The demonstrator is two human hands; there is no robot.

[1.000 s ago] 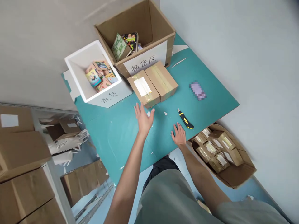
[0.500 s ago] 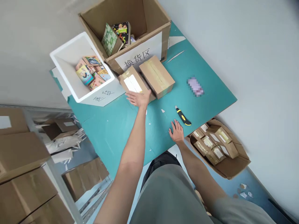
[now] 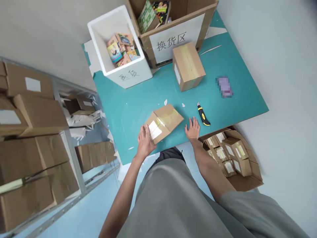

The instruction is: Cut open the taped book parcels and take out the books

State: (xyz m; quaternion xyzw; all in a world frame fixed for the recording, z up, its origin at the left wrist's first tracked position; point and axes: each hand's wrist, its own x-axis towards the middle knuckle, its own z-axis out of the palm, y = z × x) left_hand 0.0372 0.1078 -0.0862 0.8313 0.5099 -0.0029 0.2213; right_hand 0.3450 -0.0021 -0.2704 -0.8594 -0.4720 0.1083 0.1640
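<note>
My left hand (image 3: 145,142) grips a small taped cardboard box (image 3: 166,119) by its near left corner, close to the table's front edge. The box is tilted, and a white label shows beside my fingers. At the table edge, my right hand (image 3: 192,129) rests flat with fingers spread, holding nothing. Just beyond its fingertips lies a black and yellow utility knife (image 3: 203,114), blade pointing away from me. A second taped cardboard box (image 3: 189,67) stands farther back on the green table (image 3: 111,105).
A white foam box (image 3: 126,72) with small books stands at the back left. Beside it is a large carton (image 3: 178,39) with books. A blurred purple item (image 3: 225,86) lies at the right. Below the table edge sits an open carton (image 3: 252,165) of boxes; shelves (image 3: 81,178) stand left.
My left hand has taken hold of the labelled box and drawn it from beside the other box toward the front edge. My right hand stays near the knife. The view has shifted.
</note>
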